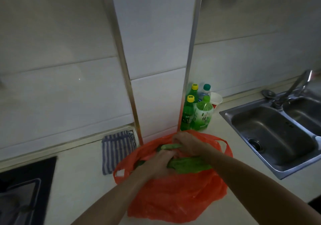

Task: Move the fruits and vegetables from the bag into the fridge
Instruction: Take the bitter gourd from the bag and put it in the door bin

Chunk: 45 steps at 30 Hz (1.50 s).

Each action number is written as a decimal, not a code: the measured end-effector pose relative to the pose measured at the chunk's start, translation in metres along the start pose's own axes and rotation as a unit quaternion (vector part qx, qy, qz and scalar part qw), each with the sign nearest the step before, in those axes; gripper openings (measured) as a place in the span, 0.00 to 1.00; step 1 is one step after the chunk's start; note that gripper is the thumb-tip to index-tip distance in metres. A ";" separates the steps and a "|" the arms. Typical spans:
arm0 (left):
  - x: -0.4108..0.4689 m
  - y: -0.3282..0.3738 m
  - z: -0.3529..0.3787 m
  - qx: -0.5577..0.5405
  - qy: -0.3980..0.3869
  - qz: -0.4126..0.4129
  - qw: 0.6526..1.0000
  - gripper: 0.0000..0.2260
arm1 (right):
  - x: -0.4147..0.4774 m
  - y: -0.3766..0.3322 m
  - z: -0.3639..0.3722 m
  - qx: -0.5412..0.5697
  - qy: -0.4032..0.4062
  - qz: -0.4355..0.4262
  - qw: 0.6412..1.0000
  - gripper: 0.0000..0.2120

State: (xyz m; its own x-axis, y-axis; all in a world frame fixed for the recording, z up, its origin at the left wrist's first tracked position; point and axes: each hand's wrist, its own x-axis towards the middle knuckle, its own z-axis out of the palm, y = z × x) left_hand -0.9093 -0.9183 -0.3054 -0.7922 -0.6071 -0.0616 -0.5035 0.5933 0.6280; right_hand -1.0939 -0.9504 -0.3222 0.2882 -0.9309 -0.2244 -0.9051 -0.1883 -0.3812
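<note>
Unpacking is the step you are in: the orange bag [173, 198] sits slumped on the counter [78, 181] in the lower middle of the frame, mouth open, with both your hands in that mouth. Your left hand [156, 164] has its fingers curled round the near end of a long green vegetable [191, 165], which lies across the opening and runs under your right forearm. Your right hand [187, 144], a little further up the frame, grips a smaller green vegetable [171, 146] whose tip pokes out to the left. Neither piece is lifted clear yet. The fridge is nowhere in view, so the next move calls for raising both pieces free of the thin plastic without dragging the bag along, then turning away to find the fridge. The loop handles could snag a wrist as you pull out. Just above the bag, green bottles [196, 113] stand against the tiled pillar with a white cup [216, 98] behind them. A striped cloth [116, 153] lies to the left, a stove [22, 190] fills the lower left corner, and a steel sink [274, 134] with its tap [295, 87] is at the right. What else the bag holds cannot be told from here
</note>
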 end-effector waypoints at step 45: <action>-0.330 0.023 -0.223 0.255 0.234 -0.233 0.909 0.22 | -0.011 -0.344 -0.142 -0.042 0.143 -0.208 0.967 0.12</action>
State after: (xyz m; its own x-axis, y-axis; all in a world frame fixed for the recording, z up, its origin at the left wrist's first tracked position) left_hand -0.5827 -0.8220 -0.0972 -0.2797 -0.9426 0.1827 -0.9354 0.3104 0.1693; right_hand -0.8298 -0.9197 -0.0607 0.5453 -0.8156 0.1933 -0.7553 -0.5781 -0.3086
